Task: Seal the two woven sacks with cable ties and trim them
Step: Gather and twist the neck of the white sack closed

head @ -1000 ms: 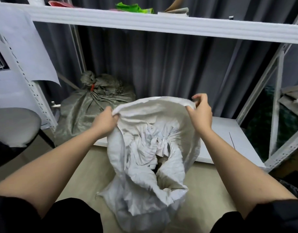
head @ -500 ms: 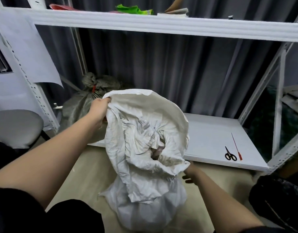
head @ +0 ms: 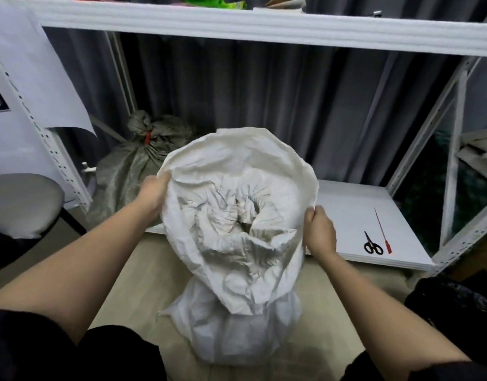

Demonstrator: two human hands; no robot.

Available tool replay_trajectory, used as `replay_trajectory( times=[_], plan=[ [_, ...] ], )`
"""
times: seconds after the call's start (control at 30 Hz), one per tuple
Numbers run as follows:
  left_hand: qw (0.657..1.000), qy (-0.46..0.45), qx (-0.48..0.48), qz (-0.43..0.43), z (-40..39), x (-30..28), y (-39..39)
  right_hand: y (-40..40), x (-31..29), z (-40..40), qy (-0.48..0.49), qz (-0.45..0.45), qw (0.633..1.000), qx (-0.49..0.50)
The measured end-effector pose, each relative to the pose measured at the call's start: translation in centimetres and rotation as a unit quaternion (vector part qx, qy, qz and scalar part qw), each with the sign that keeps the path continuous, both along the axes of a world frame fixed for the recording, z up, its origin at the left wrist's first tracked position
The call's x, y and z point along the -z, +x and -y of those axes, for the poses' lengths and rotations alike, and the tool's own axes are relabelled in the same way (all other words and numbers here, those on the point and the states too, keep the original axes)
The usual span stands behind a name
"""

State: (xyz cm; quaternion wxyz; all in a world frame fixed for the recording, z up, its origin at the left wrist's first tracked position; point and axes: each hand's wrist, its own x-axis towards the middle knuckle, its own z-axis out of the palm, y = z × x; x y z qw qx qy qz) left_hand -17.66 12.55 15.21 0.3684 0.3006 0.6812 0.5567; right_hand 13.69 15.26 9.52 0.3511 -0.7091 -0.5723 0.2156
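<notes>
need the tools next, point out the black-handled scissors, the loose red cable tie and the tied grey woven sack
black-handled scissors (head: pixel 372 246), head view, on the handle loops
loose red cable tie (head: pixel 381 229), head view, mid-strap
tied grey woven sack (head: pixel 121 177), head view, on its body below the neck

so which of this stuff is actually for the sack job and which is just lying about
For the job:
white sack, mouth open, left hand and right hand holding its rim
grey sack, already tied with a red tie
scissors
loose red cable tie

Lying about:
grey stool
green item on the top shelf
dark bag
</notes>
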Motion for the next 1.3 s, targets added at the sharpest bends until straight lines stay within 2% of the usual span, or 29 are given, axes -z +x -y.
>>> replay_trajectory(
  times=[0.13, 0.23, 0.27, 0.33, 0.4, 0.43, 0.47, 0.53, 0.6, 0.67, 0.73, 0.8, 0.87, 0.9, 0.93, 0.97, 1.0, 1.03, 1.1, 1.13, 1.17, 1.23, 1.3],
  plan=[
    [0.994, -0.045, 0.079, -0.056, 1.4, 2.7, 0.8, 0.0, -6.4, -2.2, 0.045, -0.168, 0.984, -0.025],
    [0.982, -0.088, 0.154, -0.071, 2.6, 4.2, 1.9, 0.0, -10.3, -3.4, 0.025, -0.338, 0.941, -0.025],
    [0.972, -0.116, 0.180, -0.099, 2.7, 4.4, 2.2, 0.1, -11.1, -3.6, 0.016, -0.386, 0.922, -0.021],
    [0.934, -0.163, 0.220, -0.229, 2.4, 4.1, 2.2, 0.5, -11.9, -3.8, 0.017, -0.424, 0.905, -0.008],
    [0.911, -0.154, 0.189, -0.333, 1.4, 3.2, 1.3, 1.0, -11.8, -4.0, 0.038, -0.392, 0.919, 0.003],
    [0.916, -0.139, 0.164, -0.338, 0.8, 2.4, 0.8, 1.3, -11.4, -4.0, 0.047, -0.363, 0.930, 0.002],
    [0.932, -0.125, 0.146, -0.307, 0.4, 1.2, 0.4, 1.4, -10.9, -3.8, 0.050, -0.342, 0.938, -0.006],
    [0.975, -0.087, 0.106, -0.176, -0.2, -1.4, 0.2, 1.4, -9.6, -3.5, 0.020, -0.328, 0.944, -0.035],
    [0.996, -0.051, 0.060, -0.031, -0.4, -4.1, 0.5, 1.1, -8.9, -3.0, -0.018, -0.321, 0.944, -0.075],
    [0.997, -0.017, 0.011, 0.079, -0.8, -6.3, 0.7, 0.6, -8.8, -2.4, -0.034, -0.308, 0.945, -0.103],
    [0.983, 0.037, -0.002, 0.180, -1.1, -7.9, 0.9, -0.1, -8.9, -1.6, -0.026, -0.271, 0.954, -0.123],
    [0.959, 0.105, -0.015, 0.265, -1.4, -9.0, 1.2, -0.9, -8.9, -0.5, 0.030, -0.134, 0.985, -0.106],
    [0.938, 0.149, -0.054, 0.309, -1.6, -9.3, 1.6, -1.7, -9.4, 1.3, 0.147, 0.022, 0.985, -0.085],
    [0.931, 0.159, -0.072, 0.321, -1.6, -9.4, 1.7, -2.1, -9.8, 2.0, 0.210, 0.050, 0.970, -0.115],
    [0.926, 0.167, -0.080, 0.328, -1.7, -9.4, 2.0, -2.6, -10.3, 3.0, 0.238, 0.053, 0.952, -0.186],
    [0.923, 0.167, -0.084, 0.335, -1.8, -9.5, 2.4, -3.1, -10.9, 4.0, 0.226, 0.042, 0.934, -0.274],
    [0.918, 0.170, -0.087, 0.347, -1.9, -9.6, 2.8, -3.9, -11.4, 5.0, 0.174, 0.063, 0.918, -0.350],
    [0.918, 0.165, -0.092, 0.349, -1.9, -9.8, 3.4, -4.7, -11.4, 5.7, 0.114, 0.131, 0.903, -0.392],
    [0.922, 0.166, -0.096, 0.336, -1.8, -10.1, 4.3, -5.8, -10.5, 5.7, 0.072, 0.278, 0.882, -0.375],
    [0.926, 0.172, -0.084, 0.324, -1.7, -10.2, 4.7, -6.0, -10.2, 5.2, 0.079, 0.302, 0.885, -0.345],
    [0.935, 0.175, -0.065, 0.302, -1.5, -10.1, 4.9, -5.9, -10.0, 4.5, 0.088, 0.288, 0.901, -0.314],
    [0.949, 0.184, -0.018, 0.256, -1.0, -9.7, 5.2, -5.4, -10.8, 3.6, 0.093, 0.204, 0.937, -0.268],
    [0.963, 0.157, 0.003, 0.218, -0.6, -8.7, 5.5, -5.0, -12.9, 2.6, 0.130, 0.148, 0.954, -0.228]
  ],
)
